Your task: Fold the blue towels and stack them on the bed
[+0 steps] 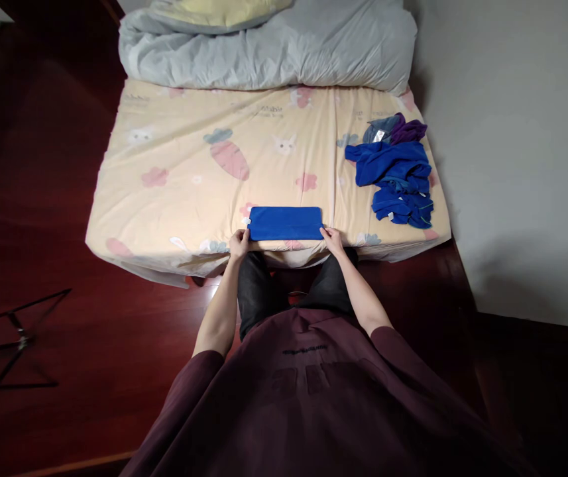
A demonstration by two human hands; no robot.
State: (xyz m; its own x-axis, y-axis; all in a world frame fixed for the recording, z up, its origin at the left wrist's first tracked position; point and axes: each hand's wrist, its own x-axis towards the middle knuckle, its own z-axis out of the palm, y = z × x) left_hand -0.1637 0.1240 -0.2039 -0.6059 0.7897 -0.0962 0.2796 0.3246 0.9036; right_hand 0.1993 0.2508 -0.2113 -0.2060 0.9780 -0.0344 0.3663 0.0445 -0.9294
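Observation:
A blue cloth (286, 223), folded or laid as a flat rectangle, lies at the near edge of the bed. A small white tag shows on its left side. My left hand (239, 244) pinches its near left corner, fingers closed. At the near right corner, my right hand (332, 240) grips the cloth between thumb and fingers. To the right lies a heap of crumpled cloths: a blue cloth (393, 164) in the middle, another blue cloth (403, 209) nearer me, and a purple cloth (409, 130) beside a grey-blue cloth (383, 127) at the back.
The bed (164, 212) has a pale yellow sheet printed with carrots and rabbits. A rumpled grey quilt (264, 56) and a yellow pillow (228, 10) lie at its far end. A white wall (517, 165) stands to the right. Black tripod legs (20, 341) rest on the red-brown floor (114, 371).

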